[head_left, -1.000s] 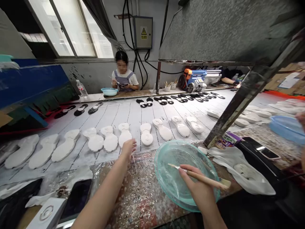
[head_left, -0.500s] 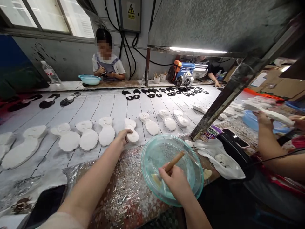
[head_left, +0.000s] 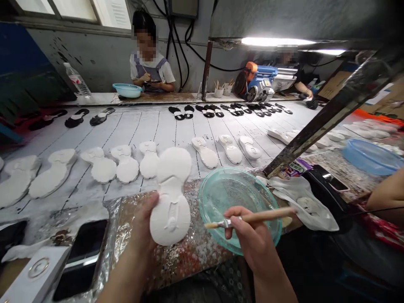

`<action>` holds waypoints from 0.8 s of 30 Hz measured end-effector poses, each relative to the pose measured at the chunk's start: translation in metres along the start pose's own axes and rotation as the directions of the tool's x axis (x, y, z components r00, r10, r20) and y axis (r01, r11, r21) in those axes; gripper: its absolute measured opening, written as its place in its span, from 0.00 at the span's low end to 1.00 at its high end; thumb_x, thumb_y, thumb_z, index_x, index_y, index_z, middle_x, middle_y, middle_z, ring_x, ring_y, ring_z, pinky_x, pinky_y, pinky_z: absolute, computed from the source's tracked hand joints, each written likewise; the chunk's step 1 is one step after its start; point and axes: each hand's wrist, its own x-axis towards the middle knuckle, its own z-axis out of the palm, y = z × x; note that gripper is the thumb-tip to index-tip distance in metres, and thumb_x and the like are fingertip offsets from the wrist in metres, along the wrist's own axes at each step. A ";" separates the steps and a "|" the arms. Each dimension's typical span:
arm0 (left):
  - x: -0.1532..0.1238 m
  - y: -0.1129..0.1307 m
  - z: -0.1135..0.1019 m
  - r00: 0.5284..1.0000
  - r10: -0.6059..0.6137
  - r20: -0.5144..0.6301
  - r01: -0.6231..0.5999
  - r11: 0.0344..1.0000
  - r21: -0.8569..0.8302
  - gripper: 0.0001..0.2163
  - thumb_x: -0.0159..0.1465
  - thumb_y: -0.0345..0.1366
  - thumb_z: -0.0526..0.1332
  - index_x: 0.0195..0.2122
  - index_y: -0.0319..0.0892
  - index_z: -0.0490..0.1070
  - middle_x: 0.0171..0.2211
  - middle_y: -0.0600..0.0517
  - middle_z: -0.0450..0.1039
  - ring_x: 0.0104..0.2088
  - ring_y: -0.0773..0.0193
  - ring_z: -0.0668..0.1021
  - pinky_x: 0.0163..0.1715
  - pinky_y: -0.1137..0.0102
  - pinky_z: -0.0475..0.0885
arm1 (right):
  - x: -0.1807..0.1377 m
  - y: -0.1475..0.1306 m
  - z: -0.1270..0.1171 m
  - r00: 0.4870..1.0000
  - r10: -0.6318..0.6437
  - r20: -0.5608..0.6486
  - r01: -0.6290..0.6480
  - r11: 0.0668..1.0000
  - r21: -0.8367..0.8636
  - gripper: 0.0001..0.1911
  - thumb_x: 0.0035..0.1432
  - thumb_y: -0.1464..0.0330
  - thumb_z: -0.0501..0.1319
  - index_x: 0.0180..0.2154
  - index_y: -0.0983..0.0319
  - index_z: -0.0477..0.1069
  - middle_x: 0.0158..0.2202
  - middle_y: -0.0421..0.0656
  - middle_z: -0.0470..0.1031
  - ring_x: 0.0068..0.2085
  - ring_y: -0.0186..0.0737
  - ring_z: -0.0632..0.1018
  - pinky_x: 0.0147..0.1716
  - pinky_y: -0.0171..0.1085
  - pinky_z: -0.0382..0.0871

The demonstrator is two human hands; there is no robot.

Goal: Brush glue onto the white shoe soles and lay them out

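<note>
My left hand [head_left: 145, 221] is closed around the edge of a white shoe sole [head_left: 172, 198], held up with its moulded face towards me. In my right hand [head_left: 249, 229] is a brush with a wooden handle [head_left: 268, 214], its pale bristles pointing left at the sole but apart from it. Beneath the brush stands a turquoise basin [head_left: 205, 179] with a whitish film on its inside. Several more white soles [head_left: 127, 165] lie in a row on the white belt [head_left: 135, 126] behind my hands.
A slanted metal post [head_left: 315, 126] rises at the right. A phone [head_left: 83, 256] and a white box [head_left: 36, 273] lie front left. Black soles [head_left: 208, 110] line the belt's far side, where a person [head_left: 151, 63] sits. A blue basin [head_left: 372, 155] stands right.
My left hand has lifted the sole off the belt and brought it nearer, upright. My right hand has raised the brush out of the basin and turned it level.
</note>
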 end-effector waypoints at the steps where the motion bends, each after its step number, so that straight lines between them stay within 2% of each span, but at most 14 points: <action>1: -0.004 -0.005 0.005 0.999 -0.032 -0.014 0.032 0.999 0.010 0.22 0.54 0.41 0.64 0.48 0.37 0.73 0.36 0.43 0.81 0.42 0.44 0.81 0.41 0.58 0.77 | -0.009 -0.002 0.006 0.997 -0.076 -0.006 0.077 0.994 0.076 0.12 0.59 0.60 0.59 0.37 0.61 0.74 0.24 0.40 0.75 0.28 0.37 0.76 0.31 0.34 0.72; 2: -0.008 -0.010 0.010 0.998 -0.059 -0.018 0.059 0.998 0.020 0.21 0.55 0.42 0.64 0.47 0.37 0.74 0.35 0.44 0.81 0.41 0.45 0.81 0.40 0.59 0.77 | -0.018 -0.004 0.012 0.986 -0.163 -0.016 0.164 0.981 0.103 0.10 0.58 0.63 0.60 0.39 0.60 0.75 0.26 0.41 0.76 0.28 0.37 0.77 0.30 0.34 0.72; 4: -0.014 -0.016 0.019 0.995 -0.094 0.017 0.094 0.995 0.037 0.20 0.56 0.45 0.63 0.44 0.37 0.75 0.34 0.44 0.80 0.39 0.46 0.81 0.38 0.60 0.77 | -0.034 -0.008 0.024 0.939 -0.344 -0.026 0.344 0.939 -0.003 0.09 0.56 0.71 0.61 0.40 0.59 0.76 0.31 0.41 0.77 0.30 0.36 0.78 0.30 0.33 0.73; 7: -0.023 -0.018 0.027 0.993 -0.051 0.106 0.045 0.998 0.053 0.19 0.56 0.47 0.64 0.40 0.37 0.76 0.33 0.45 0.80 0.37 0.49 0.81 0.36 0.63 0.76 | -0.046 -0.013 0.038 0.807 -0.590 -0.025 0.570 0.790 -0.226 0.15 0.50 0.79 0.60 0.39 0.60 0.75 0.29 0.40 0.76 0.29 0.35 0.77 0.31 0.34 0.73; 10: -0.031 -0.016 0.028 0.988 0.045 0.145 -0.060 0.993 0.100 0.16 0.57 0.46 0.65 0.36 0.37 0.76 0.29 0.48 0.79 0.33 0.55 0.80 0.31 0.69 0.73 | -0.047 -0.019 0.043 0.690 -0.723 0.033 0.702 0.658 -0.273 0.15 0.48 0.81 0.59 0.37 0.62 0.74 0.25 0.39 0.75 0.24 0.33 0.75 0.32 0.37 0.72; 12: -0.036 -0.015 0.025 0.985 0.057 0.165 -0.085 0.982 0.168 0.15 0.57 0.46 0.65 0.35 0.37 0.76 0.25 0.49 0.77 0.28 0.59 0.79 0.26 0.71 0.71 | -0.043 -0.025 0.041 0.680 -0.731 0.059 0.711 0.637 -0.298 0.14 0.48 0.82 0.59 0.36 0.62 0.74 0.24 0.39 0.75 0.24 0.33 0.75 0.31 0.38 0.71; 15: -0.043 -0.014 0.020 0.980 0.009 0.201 -0.061 0.966 0.251 0.15 0.57 0.48 0.66 0.32 0.38 0.76 0.21 0.51 0.73 0.22 0.63 0.75 0.22 0.72 0.66 | -0.035 -0.034 0.031 0.700 -0.714 0.015 0.673 0.653 -0.347 0.14 0.50 0.82 0.60 0.35 0.60 0.74 0.26 0.38 0.75 0.28 0.36 0.75 0.32 0.38 0.70; 18: -0.044 -0.011 0.018 0.977 0.000 0.214 -0.059 0.962 0.268 0.15 0.59 0.47 0.64 0.30 0.38 0.76 0.21 0.50 0.73 0.19 0.66 0.71 0.19 0.72 0.64 | -0.029 -0.037 0.019 0.742 -0.670 0.003 0.625 0.690 -0.365 0.12 0.53 0.79 0.60 0.37 0.59 0.74 0.29 0.39 0.75 0.32 0.37 0.73 0.36 0.40 0.69; 20: -0.044 -0.009 0.021 0.977 0.041 0.208 -0.094 0.964 0.249 0.14 0.59 0.46 0.65 0.34 0.38 0.77 0.24 0.50 0.75 0.21 0.65 0.73 0.21 0.72 0.66 | -0.029 -0.036 0.014 0.778 -0.628 0.020 0.586 0.713 -0.385 0.10 0.53 0.78 0.61 0.36 0.59 0.74 0.28 0.38 0.73 0.33 0.37 0.72 0.35 0.39 0.68; 21: -0.043 -0.009 0.024 0.977 0.065 0.203 -0.113 0.965 0.235 0.15 0.58 0.46 0.65 0.37 0.39 0.77 0.26 0.49 0.76 0.23 0.63 0.75 0.23 0.72 0.68 | -0.030 -0.035 0.013 0.776 -0.630 0.004 0.582 0.715 -0.388 0.09 0.53 0.78 0.61 0.35 0.59 0.73 0.27 0.38 0.72 0.32 0.37 0.72 0.34 0.38 0.68; 24: -0.043 -0.008 0.033 0.976 0.075 0.204 -0.115 0.975 0.192 0.19 0.58 0.47 0.65 0.44 0.39 0.75 0.31 0.48 0.78 0.31 0.57 0.79 0.31 0.67 0.74 | -0.035 -0.036 0.016 0.699 -0.714 -0.034 0.653 0.658 -0.375 0.10 0.51 0.79 0.60 0.34 0.60 0.73 0.25 0.37 0.73 0.30 0.35 0.73 0.33 0.36 0.68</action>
